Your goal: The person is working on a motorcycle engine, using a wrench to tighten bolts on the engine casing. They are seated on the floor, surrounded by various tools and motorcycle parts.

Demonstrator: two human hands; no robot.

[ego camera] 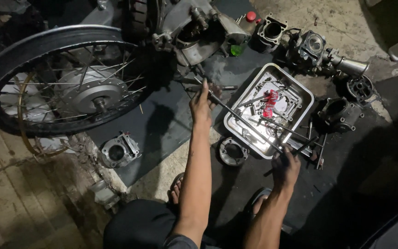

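a dark mat is spread over a rough concrete floor. on the mat are laid a steel tray holding small parts, a round ring-shaped cover just beside the tray's near edge, a cylinder block near the mat's left edge, and further engine castings to the right of the tray. a spoked wheel is rested at the mat's left side.
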